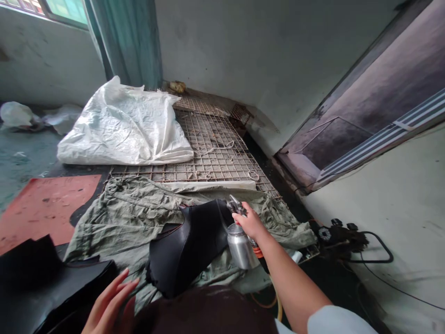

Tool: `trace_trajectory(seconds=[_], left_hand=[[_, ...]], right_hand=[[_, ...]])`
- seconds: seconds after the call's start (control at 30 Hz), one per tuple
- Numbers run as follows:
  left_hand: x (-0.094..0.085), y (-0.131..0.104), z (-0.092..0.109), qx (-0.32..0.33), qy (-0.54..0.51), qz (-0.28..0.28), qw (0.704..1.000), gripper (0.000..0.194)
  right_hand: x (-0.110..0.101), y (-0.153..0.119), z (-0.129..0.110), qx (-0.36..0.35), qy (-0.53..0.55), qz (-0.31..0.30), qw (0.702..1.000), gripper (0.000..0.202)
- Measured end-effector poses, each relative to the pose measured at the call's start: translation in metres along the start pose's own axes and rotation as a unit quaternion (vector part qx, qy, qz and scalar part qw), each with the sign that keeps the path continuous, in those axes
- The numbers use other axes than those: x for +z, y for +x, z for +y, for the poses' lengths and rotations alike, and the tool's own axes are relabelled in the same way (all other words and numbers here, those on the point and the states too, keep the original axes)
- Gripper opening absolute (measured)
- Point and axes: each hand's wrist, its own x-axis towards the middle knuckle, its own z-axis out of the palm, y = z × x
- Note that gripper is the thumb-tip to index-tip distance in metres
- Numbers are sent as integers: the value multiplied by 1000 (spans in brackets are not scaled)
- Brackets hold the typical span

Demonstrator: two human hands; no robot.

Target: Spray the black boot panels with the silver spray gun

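In the head view my right hand (pixel 251 223) is wrapped round the handle of a spray gun with a silver metal cup (pixel 241 250) below it. The gun's nozzle is over the right end of a black leather-like piece (pixel 194 236), which lies on a crumpled grey-green cloth (pixel 118 204). A hose (pixel 278 297) runs down from the gun's handle. My left hand (pixel 113 301) is at the bottom, fingers stretched out and apart, holding nothing. Beside it on the left lies a stack of black pieces (pixel 69 283).
Behind the cloth is a rusty wire grid (pixel 215 148), partly covered by a white plastic sack (pixel 125 130). A red sheet (pixel 55 199) lies at left. On the right, a black compressor-like machine (pixel 342 239) stands by the wall, below a barred window (pixel 375 144).
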Motion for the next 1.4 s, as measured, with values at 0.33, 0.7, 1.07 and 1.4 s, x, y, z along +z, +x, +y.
trace_trajectory(seconds=[0.33, 0.7, 1.07, 1.4], left_hand=[[-11, -3, 45, -39, -1, 16, 999, 24], [-31, -48, 86, -104, 60, 36, 992, 24], [-44, -71, 129, -141, 85, 96, 982, 28], [-32, -56, 153, -63, 83, 112, 988, 28]], right_hand=[[2, -46, -32, -175, -39, -189, 965, 25], [9, -58, -18, -192, -50, -303, 932, 25], [-1, -87, -24, -265, -23, -433, 861, 22], [-8, -97, -13, -223, 91, -465, 852, 40]])
